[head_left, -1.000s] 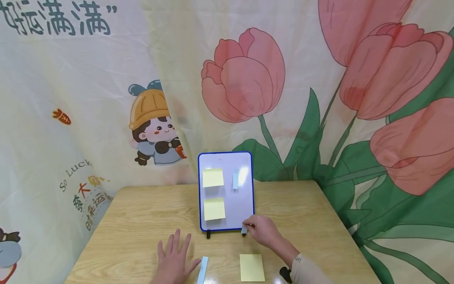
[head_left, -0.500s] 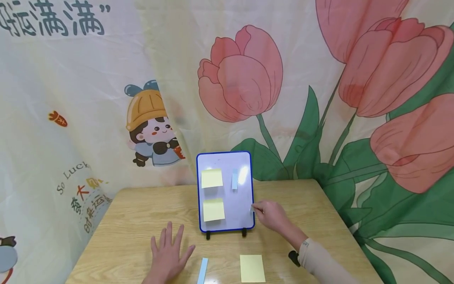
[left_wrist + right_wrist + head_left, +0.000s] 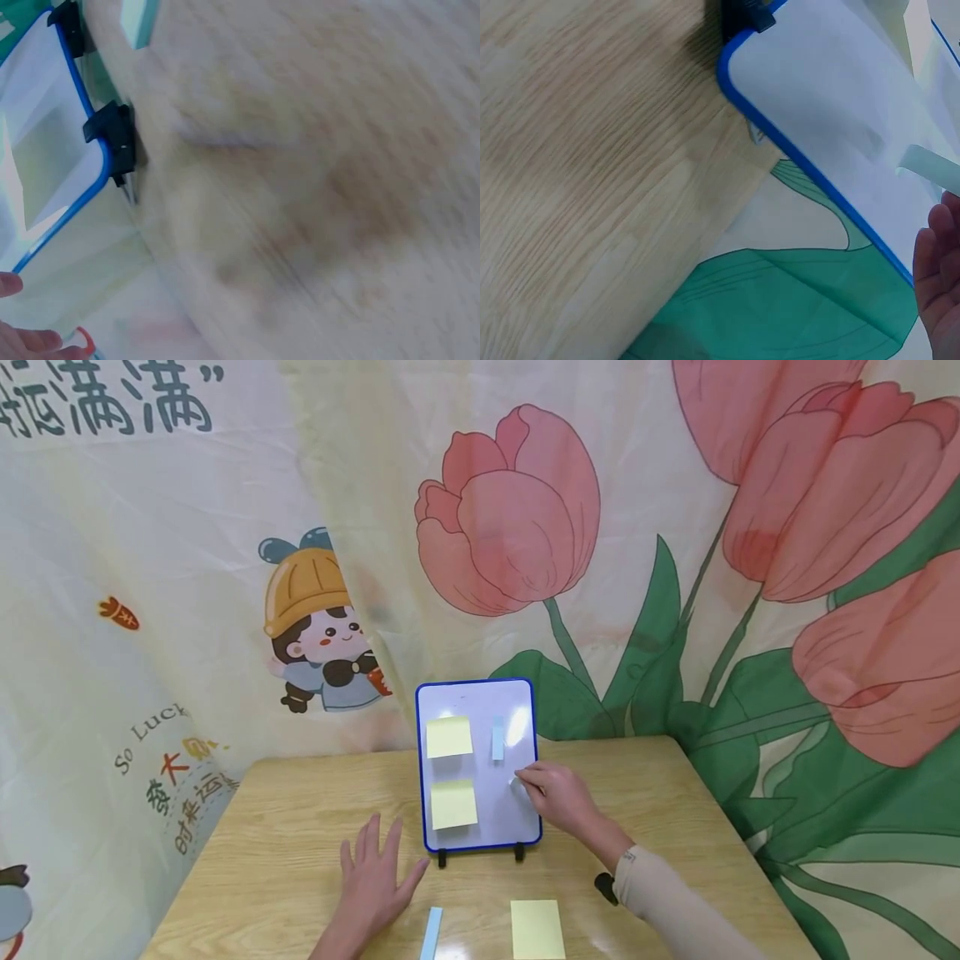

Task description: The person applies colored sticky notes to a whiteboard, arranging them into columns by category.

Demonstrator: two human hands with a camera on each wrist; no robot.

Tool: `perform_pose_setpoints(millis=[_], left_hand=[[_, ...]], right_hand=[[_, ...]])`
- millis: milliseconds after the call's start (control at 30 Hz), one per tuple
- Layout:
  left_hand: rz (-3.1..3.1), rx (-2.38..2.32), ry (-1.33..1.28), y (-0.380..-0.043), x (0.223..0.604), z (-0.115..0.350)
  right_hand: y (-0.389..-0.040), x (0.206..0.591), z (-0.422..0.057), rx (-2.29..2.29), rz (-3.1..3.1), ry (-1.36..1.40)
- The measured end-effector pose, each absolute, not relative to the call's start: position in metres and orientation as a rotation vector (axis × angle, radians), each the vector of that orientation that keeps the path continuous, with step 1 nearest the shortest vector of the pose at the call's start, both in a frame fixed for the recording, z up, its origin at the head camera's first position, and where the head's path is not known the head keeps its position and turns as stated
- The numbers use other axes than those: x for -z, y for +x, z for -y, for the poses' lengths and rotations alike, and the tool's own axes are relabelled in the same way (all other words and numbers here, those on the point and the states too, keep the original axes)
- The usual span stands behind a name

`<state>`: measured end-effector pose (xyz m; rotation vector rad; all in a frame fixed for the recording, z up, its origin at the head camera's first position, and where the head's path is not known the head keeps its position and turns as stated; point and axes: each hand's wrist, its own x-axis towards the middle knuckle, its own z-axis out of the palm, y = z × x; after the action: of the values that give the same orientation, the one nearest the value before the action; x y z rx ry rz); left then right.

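My right hand [image 3: 561,795] pinches a narrow light blue sticky note [image 3: 930,166] by one end, in front of the lower right part of a small whiteboard [image 3: 491,822] with a blue frame. In the right wrist view the note's free end curls over the board's surface. Two yellow sticky notes [image 3: 449,737] are on the board's left side, one above the other. A blue sticky note [image 3: 497,739] is at its upper right. Fingers spread, my left hand [image 3: 372,875] is over the table left of the board, holding nothing; only some fingertips [image 3: 10,284] show in the left wrist view.
A pad of narrow blue sticky notes [image 3: 431,935] and a yellow sticky note pad [image 3: 537,930] lie on the wooden table [image 3: 300,827] near its front. Black feet [image 3: 442,858] support the board. Behind stands a printed cloth [image 3: 517,527] with tulips.
My right hand has moved up from the board's lower edge, out past its right edge, then in over its surface with the blue note. The left hand has shifted slightly, still spread.
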<state>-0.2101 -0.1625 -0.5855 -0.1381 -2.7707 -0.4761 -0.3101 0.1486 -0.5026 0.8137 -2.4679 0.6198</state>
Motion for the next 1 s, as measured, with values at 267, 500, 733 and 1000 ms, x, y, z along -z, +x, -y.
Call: perform_pose_setpoints(millis=[267,500,733,1000], left_hand=[[2.777,0.499,-0.122,-0.216,0.581,0.153],[2.732,0.516,-0.131,-0.22,0.58,0.148],[2.653,0.516,-0.155,-0.226,0.573,0.136],[2.491,0.521,-0.205,-0.24,0.562,0.119]], right_hand=[[-0.317,0.5,-0.134,-0.611,2.411,0.833],[-0.321,0.51,-0.127,-0.592,2.315,0.849],[-0.315,0.531,-0.122,-0.538,2.245,0.875],[-0.308,0.548,-0.117,-0.545,2.271,0.869]])
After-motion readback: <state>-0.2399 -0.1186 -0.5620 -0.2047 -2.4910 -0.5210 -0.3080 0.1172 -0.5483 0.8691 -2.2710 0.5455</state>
